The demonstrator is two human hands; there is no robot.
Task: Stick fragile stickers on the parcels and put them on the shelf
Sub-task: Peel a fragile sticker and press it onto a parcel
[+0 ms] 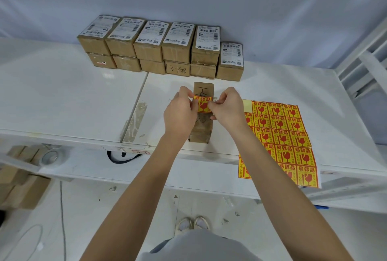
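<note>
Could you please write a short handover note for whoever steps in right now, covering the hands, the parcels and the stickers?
Left hand and right hand: both pinch one fragile sticker, held over the brown parcel lying near the front edge of the white table.
Sticker sheet: on the table to the right, overhanging the front edge, top-left sticker gone.
Stacked parcels: in a row at the back of the table, eleven visible; no fragile stickers show on their visible faces.
Done: one sticker peeled.
Left: press it down, shelve that parcel, then sticker and shelve the rest.
</note>
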